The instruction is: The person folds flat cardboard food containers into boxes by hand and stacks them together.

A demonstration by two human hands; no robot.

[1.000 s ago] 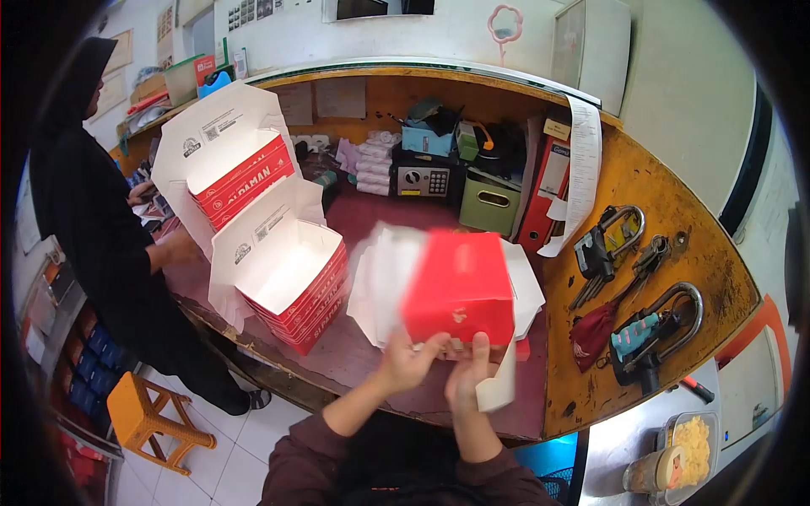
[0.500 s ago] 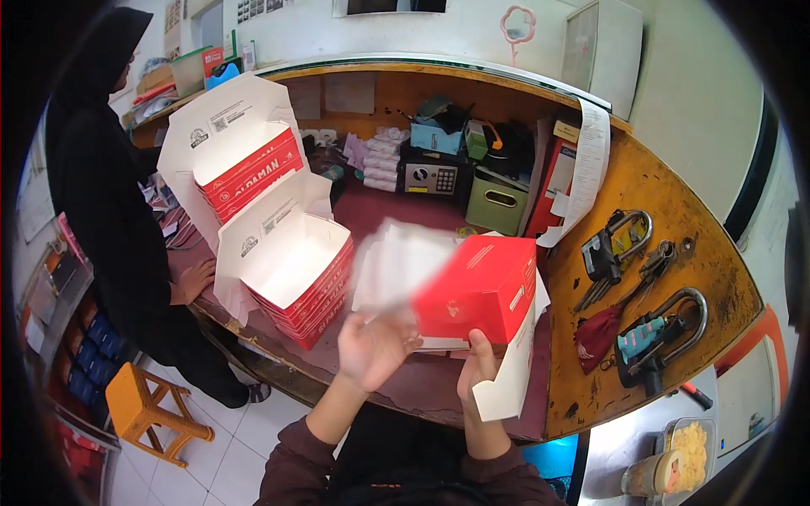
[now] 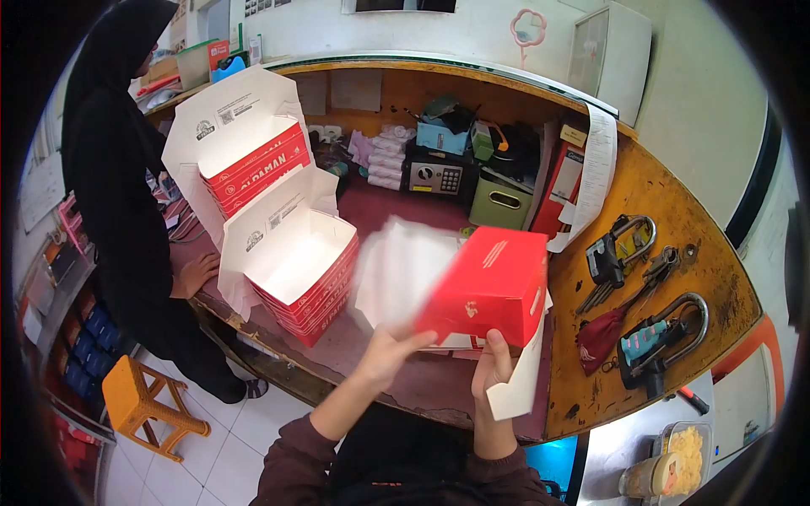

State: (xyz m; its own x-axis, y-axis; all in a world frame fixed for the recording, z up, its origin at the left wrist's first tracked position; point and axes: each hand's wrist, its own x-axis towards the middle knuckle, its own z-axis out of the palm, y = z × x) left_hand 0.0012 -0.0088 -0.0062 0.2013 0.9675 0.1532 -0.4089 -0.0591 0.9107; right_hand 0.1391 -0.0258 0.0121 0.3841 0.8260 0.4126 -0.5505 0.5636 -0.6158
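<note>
A red cardboard box (image 3: 489, 278) with a white inside is tilted in front of me above the table. My right hand (image 3: 495, 368) grips its near lower edge, thumb on the red face, beside a white flap (image 3: 516, 392). At the box's near left corner, my left hand (image 3: 395, 358) is closed, its thumb along the edge and its other fingers partly hidden. A white, motion-blurred flap (image 3: 396, 266) stretches left from the box. Nearby on the left stands a stack of nested open red-and-white boxes (image 3: 308, 295); behind it is another such stack (image 3: 257, 173).
At left, a person in black (image 3: 118, 185) rests a hand (image 3: 196, 274) on the table edge. A small safe (image 3: 436, 175) and a green bin (image 3: 499, 202) stand at the back. Padlocks (image 3: 648, 354) lie on the right wooden ledge. An orange stool (image 3: 152, 405) is on the floor.
My left hand has moved up and right onto the box's corner, and its fingers have closed there. The red box is turned slightly, with more of its red top panel showing.
</note>
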